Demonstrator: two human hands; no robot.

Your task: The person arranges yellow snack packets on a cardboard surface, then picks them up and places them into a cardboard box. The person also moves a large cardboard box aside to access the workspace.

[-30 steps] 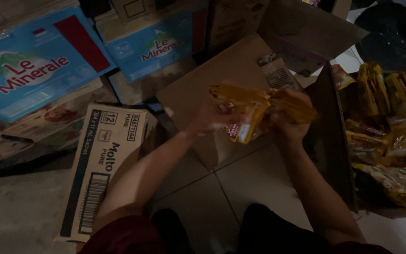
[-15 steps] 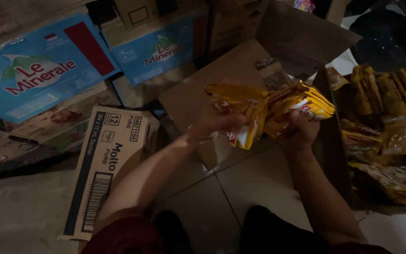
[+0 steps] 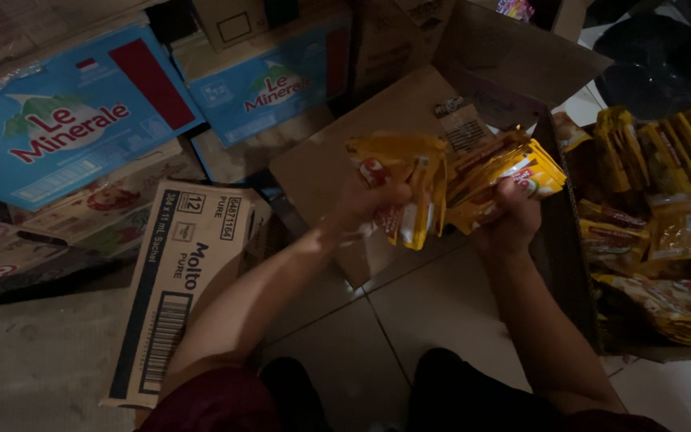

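My left hand (image 3: 365,204) grips a yellow sachet strip (image 3: 409,188) that hangs down from its fingers. My right hand (image 3: 509,220) holds a fanned stack of yellow sachets (image 3: 501,172) just to the right, and the two bundles touch in the middle. Both hands hover above a tiled floor, in front of an open brown cardboard box (image 3: 377,120). To the right stands a carton (image 3: 565,264) filled with several more yellow sachets (image 3: 665,216).
Blue and white cartons (image 3: 57,120) are stacked at the back left. A flattened brown carton with a barcode (image 3: 181,280) lies by my left forearm. Packets in pink wrapping (image 3: 97,212) sit under the blue cartons. My knees show at the bottom edge.
Both hands have risen slightly and drawn apart. The right-hand sachets have fanned out toward the right, while the left-hand strip now hangs separately.
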